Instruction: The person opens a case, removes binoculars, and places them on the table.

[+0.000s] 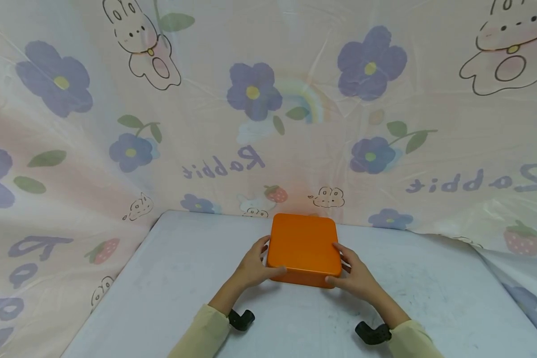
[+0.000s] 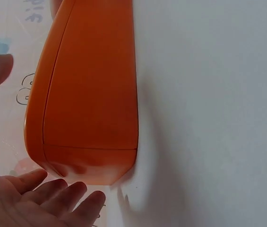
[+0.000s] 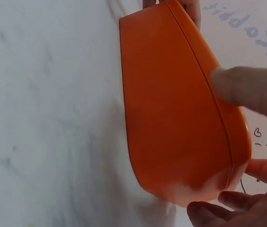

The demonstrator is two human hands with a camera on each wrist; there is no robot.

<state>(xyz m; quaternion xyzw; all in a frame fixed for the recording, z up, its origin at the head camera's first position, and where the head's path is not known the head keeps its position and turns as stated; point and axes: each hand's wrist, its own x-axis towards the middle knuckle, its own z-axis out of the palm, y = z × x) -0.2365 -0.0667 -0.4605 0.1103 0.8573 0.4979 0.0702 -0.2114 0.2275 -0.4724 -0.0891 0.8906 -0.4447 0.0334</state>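
A closed orange box (image 1: 302, 243) with rounded corners sits at the back of the white table, a thin lid seam running round its sides. At its left side is my left hand (image 1: 252, 266), with fingertips (image 2: 93, 201) right at the wall and the thumb (image 2: 1, 70) spread away from the lid edge. My right hand (image 1: 355, 276) grips the near right corner. Its thumb (image 3: 228, 85) lies against the lid edge at the front, while the fingers bend along the right side. The box's far side is hidden in the head view.
Behind the white table (image 1: 183, 258) hangs a pale curtain (image 1: 295, 164) printed with flowers, rabbits and lettering, close behind the box. Black wrist-worn pieces stick out at the left cuff (image 1: 241, 319) and right cuff (image 1: 373, 333). Faint dark smudges mark the tabletop at right.
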